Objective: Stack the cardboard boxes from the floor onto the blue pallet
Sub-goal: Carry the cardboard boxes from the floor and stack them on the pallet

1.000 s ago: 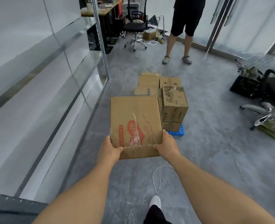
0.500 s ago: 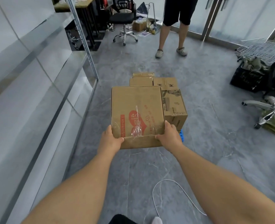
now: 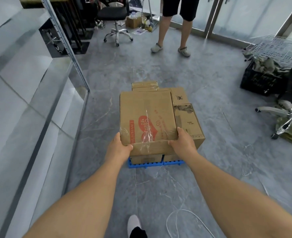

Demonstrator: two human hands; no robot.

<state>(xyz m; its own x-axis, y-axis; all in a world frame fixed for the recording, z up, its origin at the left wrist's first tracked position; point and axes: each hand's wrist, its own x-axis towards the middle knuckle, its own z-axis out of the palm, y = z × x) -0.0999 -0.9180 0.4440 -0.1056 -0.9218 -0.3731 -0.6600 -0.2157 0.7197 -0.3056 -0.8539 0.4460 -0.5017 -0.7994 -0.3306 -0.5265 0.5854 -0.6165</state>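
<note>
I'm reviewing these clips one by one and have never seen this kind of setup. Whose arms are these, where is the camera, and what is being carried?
There is no machine here. A person wears a wide-angle camera on the head, so the single view looks forward and down along their own bare arms.

The left hand and right hand grip the near corners of a cardboard box with red print and clear tape on top. It is held over a blue pallet on the grey floor, which already carries several boxes, among them a taller box to the right. Whether the held box rests on the ones beneath cannot be told.

Farther off stand another person, seen from the waist down, and an office chair. A black crate sits at right, and a white cable lies near the wearer's foot.
</note>
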